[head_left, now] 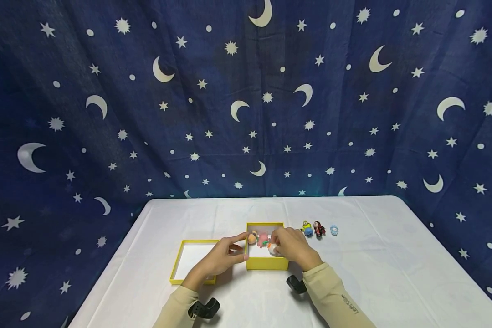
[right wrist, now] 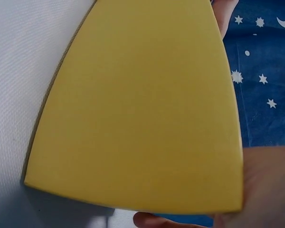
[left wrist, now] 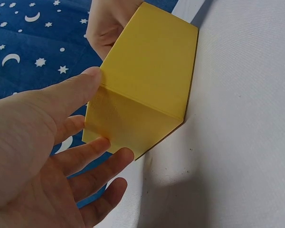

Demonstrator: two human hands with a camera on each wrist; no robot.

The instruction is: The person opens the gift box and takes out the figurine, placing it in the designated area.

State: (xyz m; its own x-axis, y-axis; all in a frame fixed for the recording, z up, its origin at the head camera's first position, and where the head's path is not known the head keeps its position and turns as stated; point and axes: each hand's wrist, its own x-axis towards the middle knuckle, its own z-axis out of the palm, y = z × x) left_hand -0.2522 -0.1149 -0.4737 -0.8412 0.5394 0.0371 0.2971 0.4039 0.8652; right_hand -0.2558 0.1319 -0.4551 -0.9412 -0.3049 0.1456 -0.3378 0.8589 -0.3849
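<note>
A yellow box (head_left: 266, 263) stands open with small toys inside: an orange-brown one (head_left: 252, 238), a pink one (head_left: 263, 239) and a white-and-orange one (head_left: 272, 248). My left hand (head_left: 221, 258) touches the box's left side, its thumb near the front corner. In the left wrist view that hand (left wrist: 33, 147) has loosely spread fingers against the yellow wall (left wrist: 147, 61). Reaching over the right wall, my right hand (head_left: 293, 244) pinches the white-and-orange toy at the box's right end. The yellow wall (right wrist: 133, 109) hides most of that hand (right wrist: 270, 183) in the right wrist view.
Left of the box lies a yellow-rimmed lid (head_left: 194, 258), white inside, partly behind my left arm. Right of the box are a yellow-and-blue figure (head_left: 307, 229), a dark red-and-black figure (head_left: 319, 229) and a light blue one (head_left: 334, 230). A star-and-moon curtain (head_left: 246, 82) hangs behind the white tabletop (head_left: 393, 273).
</note>
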